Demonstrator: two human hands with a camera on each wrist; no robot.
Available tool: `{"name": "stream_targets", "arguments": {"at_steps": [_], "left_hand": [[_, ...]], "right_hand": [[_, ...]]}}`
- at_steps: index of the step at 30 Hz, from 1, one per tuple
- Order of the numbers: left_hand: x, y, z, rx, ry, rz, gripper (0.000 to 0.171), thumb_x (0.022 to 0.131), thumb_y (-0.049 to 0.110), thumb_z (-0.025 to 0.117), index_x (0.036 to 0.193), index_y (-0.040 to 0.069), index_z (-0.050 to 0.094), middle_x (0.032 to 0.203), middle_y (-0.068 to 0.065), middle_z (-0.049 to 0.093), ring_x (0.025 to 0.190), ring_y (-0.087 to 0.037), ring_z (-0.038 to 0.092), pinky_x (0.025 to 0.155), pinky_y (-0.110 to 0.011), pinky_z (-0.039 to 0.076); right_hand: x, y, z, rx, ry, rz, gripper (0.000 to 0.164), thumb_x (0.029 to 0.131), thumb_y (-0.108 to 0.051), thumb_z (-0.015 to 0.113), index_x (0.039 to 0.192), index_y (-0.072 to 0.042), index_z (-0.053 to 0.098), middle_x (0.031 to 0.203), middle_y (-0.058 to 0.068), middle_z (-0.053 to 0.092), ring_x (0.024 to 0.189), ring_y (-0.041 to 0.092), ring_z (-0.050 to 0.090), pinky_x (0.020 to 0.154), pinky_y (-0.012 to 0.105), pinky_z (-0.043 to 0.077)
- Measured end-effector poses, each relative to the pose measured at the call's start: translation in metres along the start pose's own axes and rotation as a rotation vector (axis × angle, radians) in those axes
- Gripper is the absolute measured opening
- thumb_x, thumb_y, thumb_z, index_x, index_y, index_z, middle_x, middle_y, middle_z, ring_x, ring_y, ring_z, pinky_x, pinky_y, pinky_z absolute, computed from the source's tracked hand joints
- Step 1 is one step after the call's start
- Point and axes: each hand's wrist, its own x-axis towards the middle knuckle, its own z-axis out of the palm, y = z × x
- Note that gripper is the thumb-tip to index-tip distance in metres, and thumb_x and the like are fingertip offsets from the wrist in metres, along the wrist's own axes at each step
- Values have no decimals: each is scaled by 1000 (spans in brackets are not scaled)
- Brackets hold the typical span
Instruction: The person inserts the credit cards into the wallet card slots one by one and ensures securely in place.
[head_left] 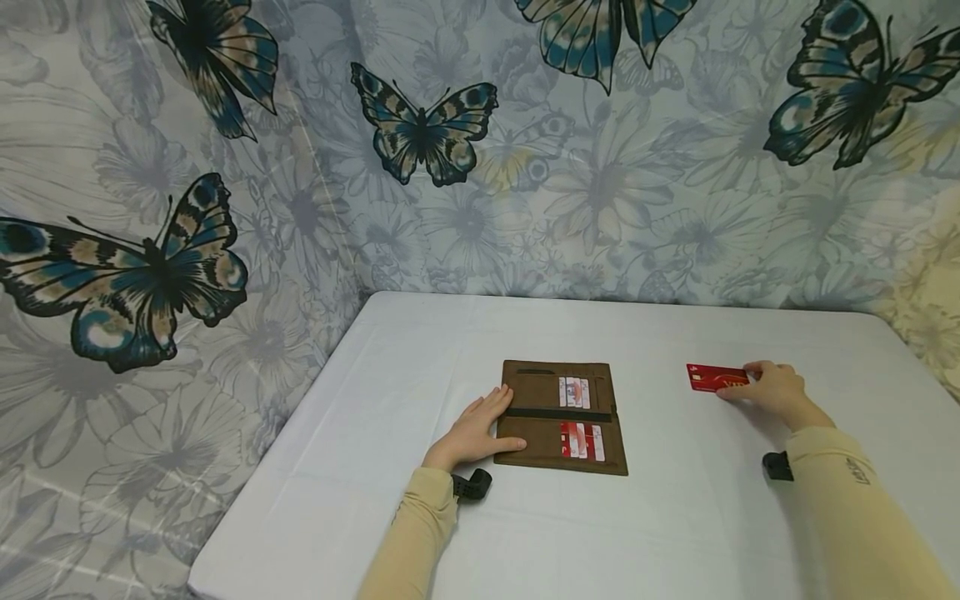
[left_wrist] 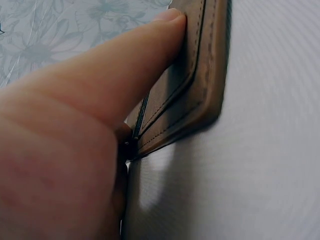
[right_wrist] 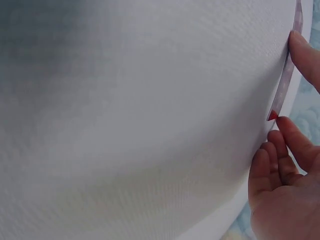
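A brown wallet (head_left: 532, 429) lies unfolded flat on the table, a dark band across its middle. White-and-red cards (head_left: 574, 392) show in its upper half, and red-and-white cards (head_left: 582, 442) in the lower. My left hand (head_left: 471, 429) rests at the wallet's left edge, fingers stretched out. In the left wrist view its thumb lies on the stitched brown leather (left_wrist: 210, 80). Off to the right, my right hand (head_left: 776, 393) pinches a red card (head_left: 708, 377) by its right end. The right wrist view shows this card (right_wrist: 284, 90) nearly edge-on between thumb and finger.
A white cloth covers the table (head_left: 660, 533). Behind it and to the left stands a wall covering with flowers and large butterflies (head_left: 424, 125). Black wrist cameras (head_left: 472, 485) sit at both sleeve cuffs.
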Motion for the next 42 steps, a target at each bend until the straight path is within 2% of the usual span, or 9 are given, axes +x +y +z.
{"name": "stream_targets", "arguments": {"at_steps": [17,24,29,36,42], "left_hand": [[-1,1,-1,-16,-7,1,90,84,52,61,149,8,16,154,-4,10,139,-14,6,111,-33,5],[0,2,-1,-15,-4,7,90,84,52,61,149,8,17,154,-4,11,139,-13,6,111,-33,5],[1,0,0,-3,1,7,91,83,54,60,149,9,17,154,-4,11,139,-13,6,111,-33,5],[2,-1,1,2,7,13,90,84,53,59,149,7,17,154,-4,10,139,-13,5,111,-34,5],[1,-1,2,0,6,0,90,83,53,60,149,9,17,154,-3,11,139,-12,5,111,-32,5]], "right_hand": [[2,2,-1,16,-26,24,86,74,-41,74,118,21,33,107,38,29,99,52,26,76,59,37],[3,4,0,62,6,50,87,73,-36,76,121,21,31,109,37,34,101,51,29,78,59,37],[3,4,1,110,38,24,88,72,-33,77,122,21,30,111,36,36,102,51,30,78,58,37],[3,7,0,174,21,-28,94,72,-33,78,125,21,23,110,36,36,101,49,36,80,57,39],[1,7,0,217,24,-27,83,78,-24,73,128,20,22,110,35,37,99,46,39,76,50,43]]}}
